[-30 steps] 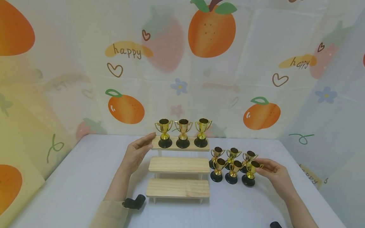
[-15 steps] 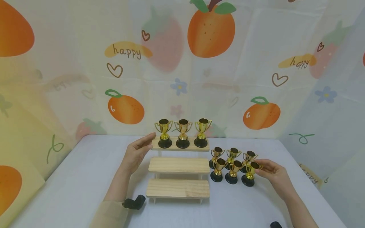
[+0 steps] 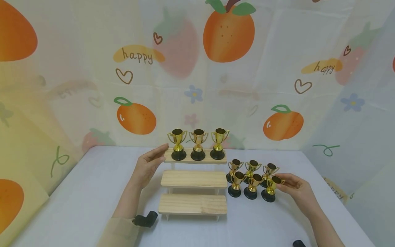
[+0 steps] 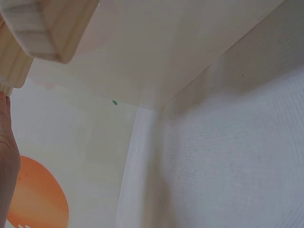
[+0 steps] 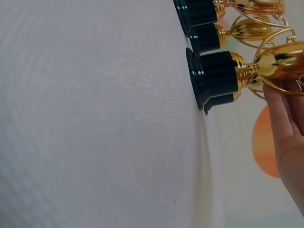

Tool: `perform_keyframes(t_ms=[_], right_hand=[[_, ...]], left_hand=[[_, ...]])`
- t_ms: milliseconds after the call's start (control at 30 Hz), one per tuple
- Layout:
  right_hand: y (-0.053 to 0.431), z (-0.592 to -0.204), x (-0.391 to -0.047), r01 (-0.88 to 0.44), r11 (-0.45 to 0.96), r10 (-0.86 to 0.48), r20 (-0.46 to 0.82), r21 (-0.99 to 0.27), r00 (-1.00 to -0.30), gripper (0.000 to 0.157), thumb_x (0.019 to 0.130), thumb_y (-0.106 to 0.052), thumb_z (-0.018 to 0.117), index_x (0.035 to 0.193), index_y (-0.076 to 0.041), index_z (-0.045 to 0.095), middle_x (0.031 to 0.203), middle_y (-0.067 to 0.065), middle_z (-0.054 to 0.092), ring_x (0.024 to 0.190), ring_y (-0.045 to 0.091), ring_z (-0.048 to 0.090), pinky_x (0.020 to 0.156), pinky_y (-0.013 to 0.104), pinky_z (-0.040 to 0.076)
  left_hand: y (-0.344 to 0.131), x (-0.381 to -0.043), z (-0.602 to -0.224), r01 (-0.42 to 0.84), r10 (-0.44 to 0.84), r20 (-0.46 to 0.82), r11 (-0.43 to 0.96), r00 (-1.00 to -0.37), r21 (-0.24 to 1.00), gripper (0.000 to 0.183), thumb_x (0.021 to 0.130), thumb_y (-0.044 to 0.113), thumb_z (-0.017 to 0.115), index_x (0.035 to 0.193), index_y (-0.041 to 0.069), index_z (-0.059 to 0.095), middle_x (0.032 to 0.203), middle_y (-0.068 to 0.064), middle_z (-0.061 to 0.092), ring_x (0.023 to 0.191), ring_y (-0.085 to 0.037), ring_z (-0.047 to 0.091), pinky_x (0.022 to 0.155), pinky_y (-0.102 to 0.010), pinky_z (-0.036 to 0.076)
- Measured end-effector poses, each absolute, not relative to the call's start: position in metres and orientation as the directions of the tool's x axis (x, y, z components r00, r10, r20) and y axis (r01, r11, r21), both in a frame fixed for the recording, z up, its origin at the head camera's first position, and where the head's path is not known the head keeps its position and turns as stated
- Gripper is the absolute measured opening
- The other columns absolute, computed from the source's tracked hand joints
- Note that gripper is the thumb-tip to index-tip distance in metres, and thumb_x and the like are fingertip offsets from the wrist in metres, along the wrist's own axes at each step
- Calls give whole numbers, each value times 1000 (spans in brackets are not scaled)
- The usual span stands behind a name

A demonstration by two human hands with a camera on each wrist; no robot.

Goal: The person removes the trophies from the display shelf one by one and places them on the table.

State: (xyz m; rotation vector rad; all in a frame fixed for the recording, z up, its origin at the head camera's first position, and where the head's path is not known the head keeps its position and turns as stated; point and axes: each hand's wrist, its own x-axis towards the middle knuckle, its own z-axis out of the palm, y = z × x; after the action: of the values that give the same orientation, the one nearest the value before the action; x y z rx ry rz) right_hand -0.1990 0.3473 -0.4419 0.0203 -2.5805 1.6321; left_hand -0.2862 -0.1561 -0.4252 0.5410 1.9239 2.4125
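Pinching a small shiny gold trophy cup (image 3: 272,185) with a round black base, the right hand (image 3: 297,190) is occupying my remote view, its thumb and fingers grasping it at the outer handle. That trophy is standing upright at the near right corner of a cluster, its base apparently resting on the white cloth (image 3: 253,219). The left hand (image 3: 148,168) is touching the left end of the pale wooden top shelf (image 3: 195,162); whether its fingers are gripping or merely resting, I cannot tell.

I am worrying about the neighbouring black-based, two-handled trophies (image 3: 253,182): they are standing so close that a sideways pull could be snagging handles and toppling one. A careless push from the left hand could be rocking the three gold and coppery trophies (image 3: 198,137) on that shelf.

Compared with a second ago, I am finding almost nothing changing: both hands are holding their places, and the pinched cup's rim is seemingly sitting a touch lower.
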Motion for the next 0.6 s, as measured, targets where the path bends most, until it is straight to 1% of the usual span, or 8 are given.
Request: perform_keyframes(t_ms=[200, 367, 500, 600], right_hand=[[349, -442, -200, -44, 428, 48, 71, -903, -996, 47, 92, -24, 70, 131, 0, 58, 107, -36, 60, 99, -13, 62, 83, 9, 54], [349, -442, -200, -62, 398, 32, 82, -915, -996, 44, 92, -20, 70, 130, 0, 59, 107, -36, 62, 98, -13, 63, 83, 9, 55], [349, -442, -199, -81, 383, 20, 96, -920, -995, 44, 92, -18, 69, 130, 2, 58, 108, -34, 63, 100, -13, 62, 83, 10, 55], [349, -442, -198, -85, 393, 23, 102, -916, -994, 46, 92, -19, 69, 131, 2, 58, 110, -34, 63, 102, -15, 60, 84, 10, 55]], left_hand=[[-155, -286, -425, 212, 217, 267, -247, -939, 946, 51, 94, -5, 57, 142, -12, 40, 127, 21, 64, 125, 6, 56, 110, -12, 44], [-155, -286, -425, 214, 220, 270, -249, -937, 944, 52, 94, -5, 57, 142, -12, 40, 127, 21, 64, 125, 6, 55, 110, -12, 43], [-156, -287, -425, 212, 220, 270, -256, -938, 943, 51, 94, -5, 57, 142, -12, 41, 128, 21, 64, 126, 5, 55, 113, -17, 41], [-156, -287, -426, 204, 218, 264, -262, -939, 943, 50, 94, -6, 57, 141, -12, 42, 128, 20, 64, 126, 5, 55, 115, -20, 39]])
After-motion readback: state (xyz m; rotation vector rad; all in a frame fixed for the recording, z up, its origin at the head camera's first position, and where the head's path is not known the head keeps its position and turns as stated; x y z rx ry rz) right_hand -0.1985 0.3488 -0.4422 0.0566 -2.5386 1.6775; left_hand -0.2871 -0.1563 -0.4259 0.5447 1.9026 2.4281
